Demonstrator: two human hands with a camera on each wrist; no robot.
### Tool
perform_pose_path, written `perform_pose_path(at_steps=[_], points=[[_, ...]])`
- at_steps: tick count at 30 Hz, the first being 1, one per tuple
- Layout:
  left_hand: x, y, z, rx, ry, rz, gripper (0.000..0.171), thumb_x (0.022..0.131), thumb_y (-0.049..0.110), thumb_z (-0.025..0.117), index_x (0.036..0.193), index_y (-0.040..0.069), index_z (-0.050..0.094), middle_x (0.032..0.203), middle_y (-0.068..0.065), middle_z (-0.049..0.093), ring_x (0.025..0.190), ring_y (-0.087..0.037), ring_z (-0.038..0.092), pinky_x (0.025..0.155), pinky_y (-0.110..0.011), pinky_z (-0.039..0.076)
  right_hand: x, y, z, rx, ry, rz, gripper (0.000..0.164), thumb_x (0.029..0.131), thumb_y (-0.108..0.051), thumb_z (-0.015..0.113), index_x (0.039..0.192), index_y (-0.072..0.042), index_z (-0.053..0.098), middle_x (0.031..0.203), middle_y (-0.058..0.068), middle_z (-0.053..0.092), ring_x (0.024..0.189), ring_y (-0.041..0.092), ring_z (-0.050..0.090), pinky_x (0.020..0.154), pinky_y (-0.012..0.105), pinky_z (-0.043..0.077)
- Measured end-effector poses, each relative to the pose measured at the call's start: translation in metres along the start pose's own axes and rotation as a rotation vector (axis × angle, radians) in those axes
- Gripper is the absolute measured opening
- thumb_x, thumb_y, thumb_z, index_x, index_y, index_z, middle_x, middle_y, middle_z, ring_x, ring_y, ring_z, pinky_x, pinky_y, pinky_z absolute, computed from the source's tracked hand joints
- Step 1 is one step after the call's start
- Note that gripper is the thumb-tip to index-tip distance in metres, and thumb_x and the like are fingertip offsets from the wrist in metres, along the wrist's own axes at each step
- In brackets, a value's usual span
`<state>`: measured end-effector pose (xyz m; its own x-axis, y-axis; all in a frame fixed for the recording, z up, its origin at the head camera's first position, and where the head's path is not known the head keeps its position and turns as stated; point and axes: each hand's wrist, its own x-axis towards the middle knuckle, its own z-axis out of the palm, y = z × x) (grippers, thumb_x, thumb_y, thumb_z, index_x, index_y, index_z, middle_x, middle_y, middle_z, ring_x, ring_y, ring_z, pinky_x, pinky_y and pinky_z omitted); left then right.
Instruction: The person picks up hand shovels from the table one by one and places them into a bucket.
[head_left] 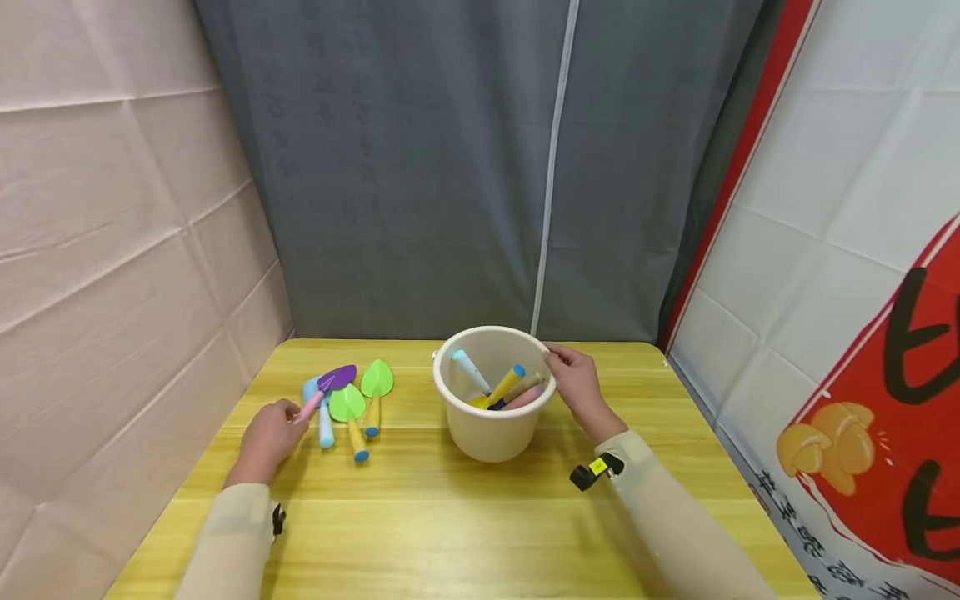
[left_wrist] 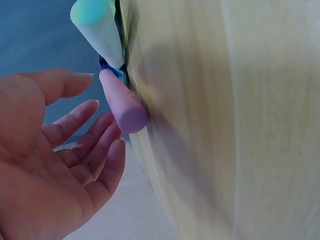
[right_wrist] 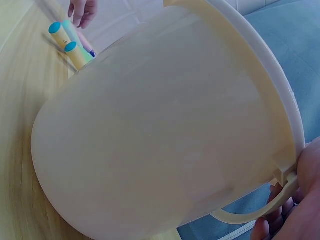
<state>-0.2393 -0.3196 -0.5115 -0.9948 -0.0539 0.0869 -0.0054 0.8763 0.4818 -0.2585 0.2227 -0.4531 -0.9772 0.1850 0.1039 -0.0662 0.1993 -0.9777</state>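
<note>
At the left of the table, my left hand (head_left: 264, 440) reaches to a toy shovel with a purple blade (head_left: 339, 377) and pink handle (left_wrist: 120, 102). In the left wrist view its fingers are loosely curved beside the handle, the thumb standing apart from it. Under and beside that shovel lie two green-bladed shovels (head_left: 377, 378) with yellow handles and a tool with a light blue handle (head_left: 326, 427). My right hand (head_left: 579, 385) grips the rim of a cream bucket (head_left: 491, 435) at its right side, by the bail's hinge.
Inside the bucket lean several tools, among them a light blue handle (head_left: 469, 369), a yellow handle (head_left: 508, 383) and a pink handle (head_left: 525, 398). The wooden table (head_left: 435, 533) ends at a grey curtain (head_left: 405, 183) behind, with pale cloth walls on both sides.
</note>
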Motion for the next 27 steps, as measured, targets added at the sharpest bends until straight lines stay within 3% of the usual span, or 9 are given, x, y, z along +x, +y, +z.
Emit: perform_pose_path(at_steps=[11, 18, 24, 27], points=[[-0.001, -0.004, 0.001, 0.016, -0.016, -0.05, 0.054, 0.108, 0.034, 0.067, 0.126, -0.017, 0.063, 0.109, -0.033, 0.07, 0.095, -0.046, 0.066, 0.09, -0.065, 0.055, 0.0, -0.001, 0.001, 0.009, 0.006, -0.014, 0.039, 0.113, -0.028, 0.066, 0.143, -0.005, 0.074, 0.139, 0.019, 0.074, 0.124, 0.032, 0.07, 0.092, 0.025, 0.059], [-0.001, -0.013, 0.004, 0.021, -0.051, -0.077, 0.047, 0.105, 0.024, 0.068, 0.128, -0.017, 0.06, 0.112, -0.035, 0.069, 0.096, -0.048, 0.066, 0.092, -0.066, 0.053, 0.001, -0.001, 0.002, 0.017, 0.002, -0.012, 0.038, 0.112, -0.027, 0.066, 0.142, -0.005, 0.075, 0.138, 0.02, 0.074, 0.123, 0.033, 0.071, 0.089, 0.022, 0.058], [0.0, -0.022, 0.008, 0.032, -0.036, -0.064, 0.044, 0.104, 0.022, 0.069, 0.125, -0.016, 0.062, 0.11, -0.034, 0.07, 0.097, -0.049, 0.067, 0.092, -0.066, 0.053, -0.001, -0.001, 0.001, 0.005, 0.008, -0.017, 0.038, 0.112, -0.027, 0.066, 0.141, -0.005, 0.075, 0.138, 0.019, 0.074, 0.123, 0.032, 0.071, 0.093, 0.028, 0.06], [0.0, -0.023, 0.008, 0.007, -0.041, -0.088, 0.044, 0.105, 0.022, 0.068, 0.128, -0.015, 0.063, 0.113, -0.034, 0.07, 0.097, -0.048, 0.065, 0.092, -0.065, 0.053, -0.001, 0.0, 0.001, -0.003, 0.007, -0.016, 0.039, 0.112, -0.028, 0.066, 0.142, -0.004, 0.074, 0.138, 0.019, 0.074, 0.123, 0.032, 0.07, 0.098, 0.033, 0.06]])
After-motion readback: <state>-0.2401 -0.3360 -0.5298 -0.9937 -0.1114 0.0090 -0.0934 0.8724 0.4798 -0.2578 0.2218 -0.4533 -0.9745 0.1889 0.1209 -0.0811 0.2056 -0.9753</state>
